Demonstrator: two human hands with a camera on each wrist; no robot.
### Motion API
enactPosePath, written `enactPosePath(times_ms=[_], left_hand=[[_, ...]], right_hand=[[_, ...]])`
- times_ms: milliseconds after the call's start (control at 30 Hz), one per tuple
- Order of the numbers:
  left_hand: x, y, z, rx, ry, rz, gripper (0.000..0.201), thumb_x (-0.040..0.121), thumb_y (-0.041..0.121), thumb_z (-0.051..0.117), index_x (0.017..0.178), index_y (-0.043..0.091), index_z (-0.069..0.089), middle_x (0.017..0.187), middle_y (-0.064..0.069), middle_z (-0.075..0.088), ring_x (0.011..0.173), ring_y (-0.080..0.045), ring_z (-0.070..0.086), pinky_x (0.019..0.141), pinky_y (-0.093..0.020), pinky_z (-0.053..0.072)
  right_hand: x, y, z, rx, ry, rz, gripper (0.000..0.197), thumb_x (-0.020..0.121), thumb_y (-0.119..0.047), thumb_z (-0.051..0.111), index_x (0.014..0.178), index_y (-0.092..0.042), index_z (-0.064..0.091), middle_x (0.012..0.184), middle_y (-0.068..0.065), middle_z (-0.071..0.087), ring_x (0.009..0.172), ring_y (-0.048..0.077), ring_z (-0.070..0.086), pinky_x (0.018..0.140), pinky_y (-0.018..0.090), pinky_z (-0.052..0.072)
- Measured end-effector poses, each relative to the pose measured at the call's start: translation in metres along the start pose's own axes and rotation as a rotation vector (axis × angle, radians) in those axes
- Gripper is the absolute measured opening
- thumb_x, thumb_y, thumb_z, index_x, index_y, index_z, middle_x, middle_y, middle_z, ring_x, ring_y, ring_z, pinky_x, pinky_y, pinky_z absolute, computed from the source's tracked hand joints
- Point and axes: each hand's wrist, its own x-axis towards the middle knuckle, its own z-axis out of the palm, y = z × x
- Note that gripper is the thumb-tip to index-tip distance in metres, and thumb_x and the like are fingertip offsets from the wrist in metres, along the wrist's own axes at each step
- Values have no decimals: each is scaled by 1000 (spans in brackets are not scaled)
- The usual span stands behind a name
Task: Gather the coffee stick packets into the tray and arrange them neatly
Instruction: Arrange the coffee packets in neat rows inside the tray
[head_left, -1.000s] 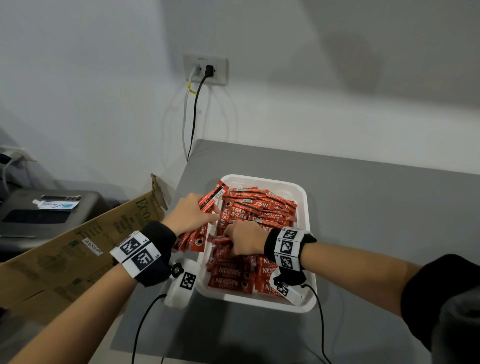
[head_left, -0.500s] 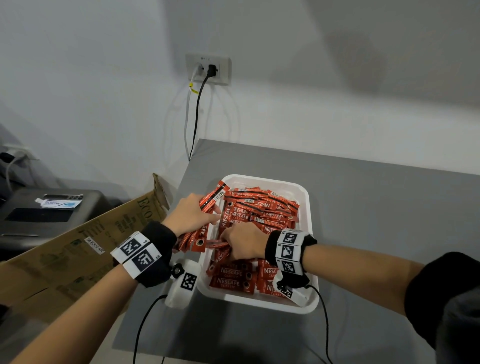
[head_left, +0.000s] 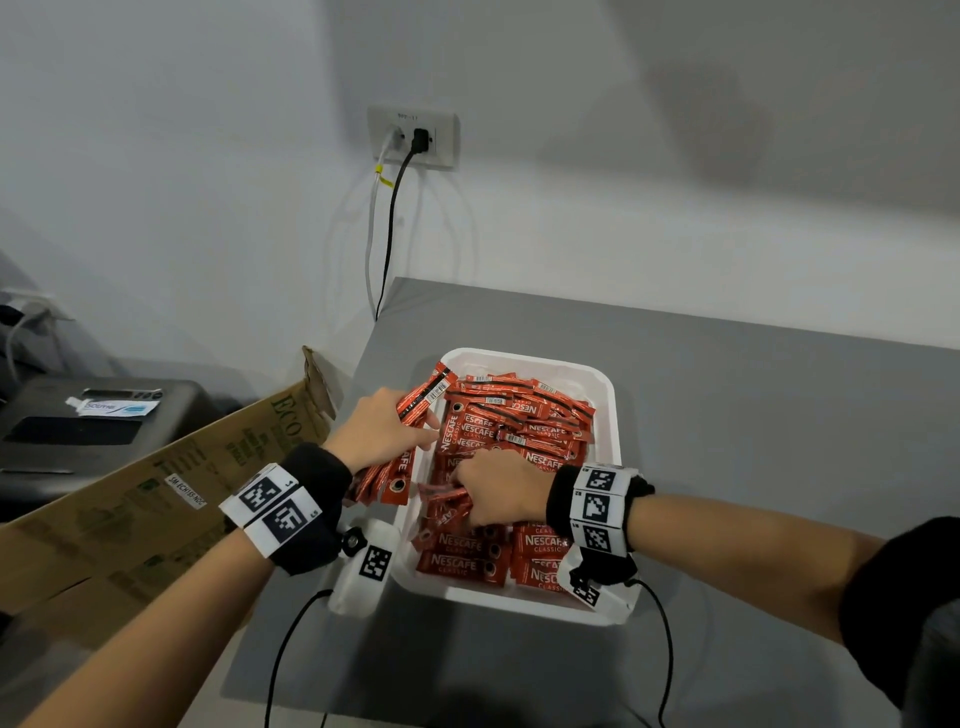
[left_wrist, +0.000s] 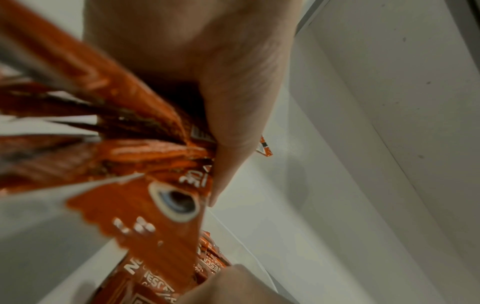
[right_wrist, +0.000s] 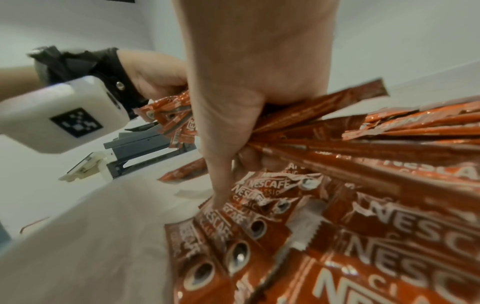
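A white tray (head_left: 615, 415) on the grey table holds several red Nescafe stick packets (head_left: 519, 421). My left hand (head_left: 382, 428) hovers over the tray's left rim and grips a fanned bundle of packets (head_left: 387, 475), seen close up as the bundle (left_wrist: 109, 148) in the left wrist view. My right hand (head_left: 496, 493) is inside the tray, fingers curled round a bunch of packets (head_left: 441, 493); the right wrist view shows this bunch (right_wrist: 324, 131) spreading from my fist above the packets lying flat (right_wrist: 259, 236).
A brown cardboard box (head_left: 156, 499) stands open to the left of the table (head_left: 753, 415). A dark printer (head_left: 78, 426) sits further left. Two cables hang from a wall socket (head_left: 413, 137) behind the table. Wrist camera wires trail off the front edge.
My right hand has shifted slightly left and down among the packets in the tray. The left hand has kept its hold on its bundle almost without moving.
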Motion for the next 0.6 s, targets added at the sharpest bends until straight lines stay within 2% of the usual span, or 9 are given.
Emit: enactPosePath(times_ms=[67, 100, 233, 467, 600], left_hand=[[0, 0, 0, 4, 1, 0, 12, 83, 15, 67, 94, 12, 67, 79, 0, 65, 79, -18, 64, 66, -15, 45], [0, 1, -1, 5, 3, 1, 12, 83, 15, 67, 94, 12, 67, 79, 0, 65, 79, -18, 64, 66, -14, 45], [-1, 1, -1, 0, 8, 3, 12, 84, 17, 67, 95, 12, 66, 76, 3, 63, 74, -13, 62, 66, -14, 45], [-3, 1, -1, 3, 8, 5, 10, 84, 16, 66, 94, 13, 66, 80, 0, 64, 78, -17, 63, 68, -16, 46], [-4, 2, -1, -7, 0, 5, 11, 83, 16, 66, 94, 13, 67, 79, 2, 64, 75, -14, 63, 67, -16, 46]], right_hand=[[-2, -1, 2, -35, -5, -6, 30, 84, -28, 67, 102, -4, 62, 78, 3, 59, 65, 18, 52, 50, 25, 39], [-1, -2, 3, -38, -1, -9, 32, 84, -29, 67, 103, -4, 62, 79, 5, 60, 65, 18, 52, 50, 24, 38], [0, -6, 3, -53, -12, -20, 32, 85, -29, 67, 103, -3, 62, 88, 8, 67, 67, 19, 54, 58, 28, 45], [-1, -4, -1, -59, -20, 10, 40, 84, -35, 67, 110, -6, 62, 91, 7, 67, 69, 19, 54, 60, 29, 45], [1, -8, 4, -61, -28, 7, 36, 84, -33, 67, 107, -5, 61, 89, 7, 67, 71, 22, 60, 62, 31, 53]])
